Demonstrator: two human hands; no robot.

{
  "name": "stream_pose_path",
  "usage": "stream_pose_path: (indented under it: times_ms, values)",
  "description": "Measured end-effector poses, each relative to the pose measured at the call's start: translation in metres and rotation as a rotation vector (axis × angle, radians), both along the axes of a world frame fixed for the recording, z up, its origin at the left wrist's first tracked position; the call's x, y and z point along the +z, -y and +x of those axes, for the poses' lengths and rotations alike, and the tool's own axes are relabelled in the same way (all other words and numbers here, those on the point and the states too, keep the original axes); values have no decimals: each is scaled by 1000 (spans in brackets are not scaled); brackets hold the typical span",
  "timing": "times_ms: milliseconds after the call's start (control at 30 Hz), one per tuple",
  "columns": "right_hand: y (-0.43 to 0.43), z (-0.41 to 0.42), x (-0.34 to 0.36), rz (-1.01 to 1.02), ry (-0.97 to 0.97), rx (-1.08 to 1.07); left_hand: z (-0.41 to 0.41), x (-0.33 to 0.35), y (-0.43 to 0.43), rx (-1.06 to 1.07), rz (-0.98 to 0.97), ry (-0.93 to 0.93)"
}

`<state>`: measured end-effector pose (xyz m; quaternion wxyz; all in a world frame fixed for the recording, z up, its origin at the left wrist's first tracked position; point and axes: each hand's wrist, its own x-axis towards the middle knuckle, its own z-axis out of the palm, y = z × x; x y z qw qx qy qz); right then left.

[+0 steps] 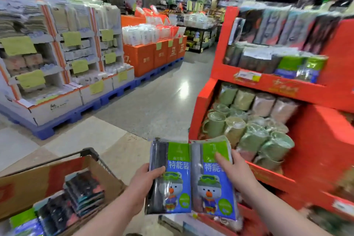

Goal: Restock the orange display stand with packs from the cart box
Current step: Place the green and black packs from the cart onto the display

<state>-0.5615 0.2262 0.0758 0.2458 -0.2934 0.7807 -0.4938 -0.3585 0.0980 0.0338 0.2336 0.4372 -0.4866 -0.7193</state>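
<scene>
The left hand [147, 180] grips the left pack [172, 178] at its outer edge, thumb curled over the front. The right hand [232, 170] grips the right pack [210, 184] (thumb pressed on the green label). Both packs show a cartoon bear and are held side by side, edges touching, just in front of the orange display stand [325, 140]. At lower left, a cardboard box [57, 174] sits in a wire cart [95, 156], holding stacked packs [84, 191]. The stand's lower shelf carries green rolled bundles [254, 136].
</scene>
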Motion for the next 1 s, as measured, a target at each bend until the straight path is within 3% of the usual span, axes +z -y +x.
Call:
stream_pose_path:
  times_ms: [167,467,867,1000]
  values:
    - [-72,-82,27,-24,-24,-152,-93,26,-52,-161,-30,-52]
    - [-141,-192,84,-47,-130,-203,-212,67,-107,-236,-55,-125]
    - [-109,-285,174,-126,-366,-297,-315,114,-59,-338,-88,-255]
    - [-83,-314,212,-37,-544,-338,-349,131,-24,-385,-78,-323]
